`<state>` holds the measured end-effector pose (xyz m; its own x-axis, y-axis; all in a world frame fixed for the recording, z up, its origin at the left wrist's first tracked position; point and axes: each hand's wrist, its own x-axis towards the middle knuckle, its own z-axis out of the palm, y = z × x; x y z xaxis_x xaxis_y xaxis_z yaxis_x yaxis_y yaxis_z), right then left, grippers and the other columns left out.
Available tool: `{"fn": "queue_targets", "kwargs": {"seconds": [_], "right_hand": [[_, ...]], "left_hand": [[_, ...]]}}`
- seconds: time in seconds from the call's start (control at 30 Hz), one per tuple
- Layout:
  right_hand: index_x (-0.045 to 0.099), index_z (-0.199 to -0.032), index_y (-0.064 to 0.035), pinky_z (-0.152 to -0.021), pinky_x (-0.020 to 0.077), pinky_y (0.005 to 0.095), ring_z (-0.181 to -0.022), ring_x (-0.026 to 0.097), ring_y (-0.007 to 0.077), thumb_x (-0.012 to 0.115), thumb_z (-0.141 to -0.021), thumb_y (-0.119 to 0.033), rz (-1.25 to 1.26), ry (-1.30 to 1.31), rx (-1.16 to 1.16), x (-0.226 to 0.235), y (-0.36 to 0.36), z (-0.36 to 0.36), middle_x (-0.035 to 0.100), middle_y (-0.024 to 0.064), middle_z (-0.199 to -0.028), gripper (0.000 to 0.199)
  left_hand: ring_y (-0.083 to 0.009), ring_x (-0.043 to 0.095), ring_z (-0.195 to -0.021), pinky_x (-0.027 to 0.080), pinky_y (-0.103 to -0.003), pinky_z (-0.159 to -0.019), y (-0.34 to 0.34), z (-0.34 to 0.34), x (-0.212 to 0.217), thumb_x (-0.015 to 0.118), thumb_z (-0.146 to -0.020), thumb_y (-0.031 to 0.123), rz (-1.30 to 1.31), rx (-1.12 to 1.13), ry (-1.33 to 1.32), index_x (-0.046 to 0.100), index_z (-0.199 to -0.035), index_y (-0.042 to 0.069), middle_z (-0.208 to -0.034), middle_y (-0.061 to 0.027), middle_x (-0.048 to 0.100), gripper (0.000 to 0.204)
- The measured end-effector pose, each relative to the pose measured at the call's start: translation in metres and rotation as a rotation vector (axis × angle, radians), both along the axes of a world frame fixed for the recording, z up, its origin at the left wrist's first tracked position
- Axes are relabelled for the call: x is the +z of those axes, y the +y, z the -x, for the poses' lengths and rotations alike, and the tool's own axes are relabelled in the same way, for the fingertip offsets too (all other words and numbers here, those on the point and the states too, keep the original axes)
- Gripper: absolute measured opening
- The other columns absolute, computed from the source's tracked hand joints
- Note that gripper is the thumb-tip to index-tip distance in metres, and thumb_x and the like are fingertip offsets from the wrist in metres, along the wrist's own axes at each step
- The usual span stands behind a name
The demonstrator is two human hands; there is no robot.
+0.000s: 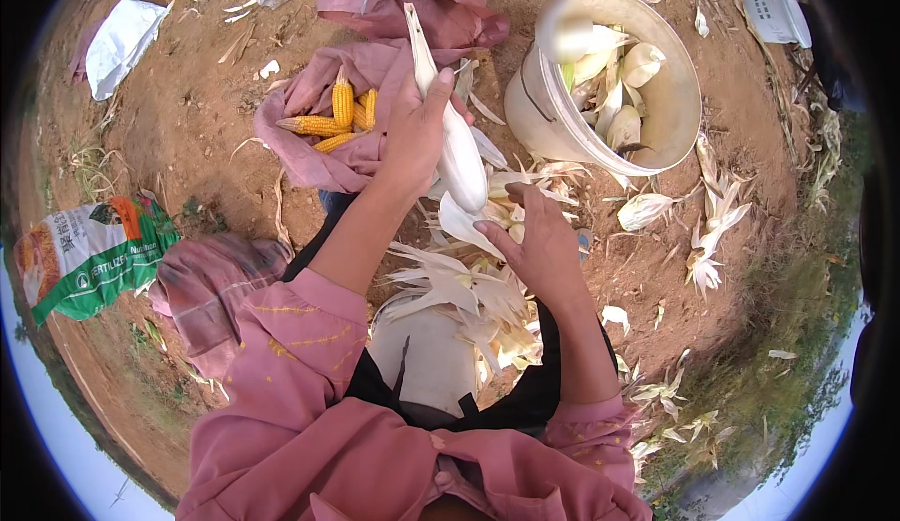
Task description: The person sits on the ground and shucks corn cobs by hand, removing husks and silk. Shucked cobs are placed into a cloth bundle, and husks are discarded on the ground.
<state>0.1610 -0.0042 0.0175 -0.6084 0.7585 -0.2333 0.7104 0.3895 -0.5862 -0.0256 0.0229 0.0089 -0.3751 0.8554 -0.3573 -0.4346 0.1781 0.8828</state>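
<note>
My left hand (pixel 419 132) is closed around a corn cob in its pale husk (pixel 461 160). The cob slants, its narrow stem end pointing up and away from me and its rounded end towards my right hand. Just beside that rounded end is my right hand (pixel 544 244), thumb and fingers apart. Its thumb tip lies against or just over a loose husk leaf (pixel 459 225); I cannot tell whether they touch. Left of the held cob, several bare yellow cobs (pixel 343 104) lie in an open pink sack (pixel 291 155). Peeled husks (pixel 450 282) are heaped below my hands.
A white bucket (pixel 553 113) holding unpeeled cobs tilts at the far right. Another pink sack (pixel 403 0) lies at the far side. A printed green and white bag (pixel 94 254) and plaid cloth (pixel 220 282) are at left. Loose husks (pixel 708 249) litter the soil at right.
</note>
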Motion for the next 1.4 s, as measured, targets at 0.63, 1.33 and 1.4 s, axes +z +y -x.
{"fn": "queue_targets", "kwargs": {"seconds": [0.63, 1.33, 1.4], "right_hand": [[0.044, -0.118, -0.0008, -0.053, 0.0470, 0.0227, -0.067, 0.055, 0.0086, 0.070, -0.078, -0.013, 0.684, 0.661, -0.555, 0.002, 0.006, 0.025, 0.056, 0.0037, -0.085, 0.050], [0.035, -0.127, 0.0008, -0.093, 0.0365, 0.0317, -0.107, 0.046, 0.0198, 0.045, -0.095, -0.033, 0.327, 0.823, -0.612, -0.010, 0.001, 0.033, 0.047, 0.0135, -0.119, 0.048], [0.040, -0.125, -0.0015, -0.087, 0.0405, 0.0279, -0.101, 0.050, 0.0151, 0.046, -0.095, -0.033, 0.594, 0.903, -0.866, -0.008, 0.006, 0.030, 0.052, 0.0096, -0.112, 0.043]], "left_hand": [[-0.0091, 0.055, -0.070, 0.045, -0.024, -0.065, -0.004, -0.024, 0.000, 0.038, -0.096, 0.028, -0.126, -0.321, 0.150, 0.057, -0.102, -0.003, -0.081, -0.0062, 0.062, 0.037], [-0.0155, 0.057, -0.093, 0.046, -0.030, -0.082, -0.010, -0.054, -0.004, 0.036, -0.099, 0.023, -0.103, -0.241, 0.080, 0.043, -0.107, 0.001, -0.100, -0.0154, 0.062, 0.025], [-0.0179, 0.057, -0.099, 0.046, -0.033, -0.085, -0.014, -0.065, -0.005, 0.039, -0.098, 0.023, -0.160, -0.151, -0.395, 0.046, -0.104, 0.001, -0.112, -0.0193, 0.058, 0.024]]}}
